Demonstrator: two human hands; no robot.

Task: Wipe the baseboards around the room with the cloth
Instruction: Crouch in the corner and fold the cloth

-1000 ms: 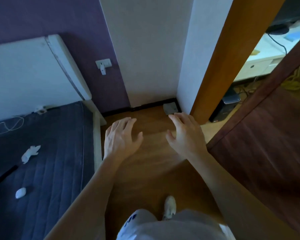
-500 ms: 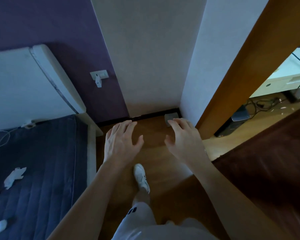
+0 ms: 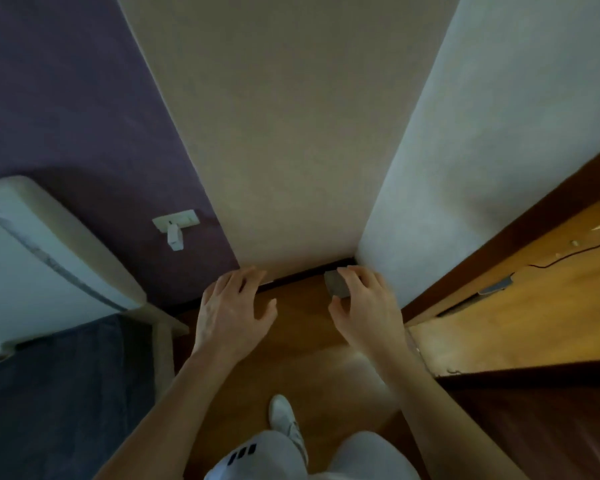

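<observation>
Grey cloth (image 3: 335,289) nr dark baseboard (image 3: 302,274): I'd lower spread right hand (image 3: 368,306), pinch cloth w/ fingers; left hand (image 3: 232,306) also spread.

Just the one view here: a wide-angle camera worn on the person's head, tilted steeply down and forward into a corner of the room. It sits high over the wooden floor (image 3: 291,344), so the person's own forearms run up from the bottom edge to the left hand (image 3: 232,313) and right hand (image 3: 364,306) mid-frame, with a white shoe (image 3: 284,417) almost straight below. The beige wall (image 3: 284,133) is close in front and fills the top, meeting the dark baseboard (image 3: 309,271) near the centre. The lens bends the edges a lot, squeezing in a bed (image 3: 49,393) on the left and a doorway (image 3: 516,306) on the right.
</observation>
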